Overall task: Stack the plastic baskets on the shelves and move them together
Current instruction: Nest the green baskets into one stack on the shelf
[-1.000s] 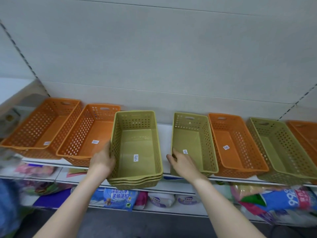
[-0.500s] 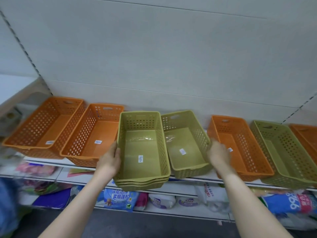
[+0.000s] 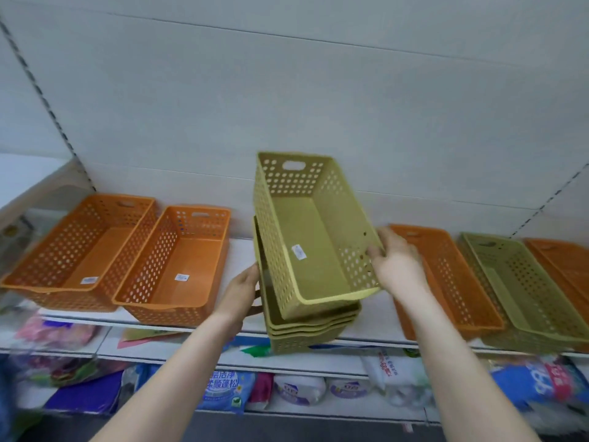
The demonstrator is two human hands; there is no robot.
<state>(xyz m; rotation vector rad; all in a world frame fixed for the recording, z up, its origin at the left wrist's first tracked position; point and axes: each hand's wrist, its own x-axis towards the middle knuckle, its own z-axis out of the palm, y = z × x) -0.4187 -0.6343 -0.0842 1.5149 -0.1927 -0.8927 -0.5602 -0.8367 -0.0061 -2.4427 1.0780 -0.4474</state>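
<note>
While the right hand [image 3: 396,264] grips a green perforated basket [image 3: 314,237] by its right wall, tilted and raised above the nested green stack [image 3: 310,327], the left hand [image 3: 243,290] presses flat-fingered against the stack's left side, steadying it on the white shelf [image 3: 376,317]. Step in hand: adding this basket to the stack. Next move, by my reckoning: level it, line its corners up over the stack's mouth, lower until seated. Left of stack: two orange baskets [image 3: 178,266]. Right of stack: orange basket [image 3: 446,279], then a green one [image 3: 522,288], unstacked.

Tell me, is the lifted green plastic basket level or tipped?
Tipped. The green plastic basket, gripped by the right hand, has its far end raised above the green stack.
</note>
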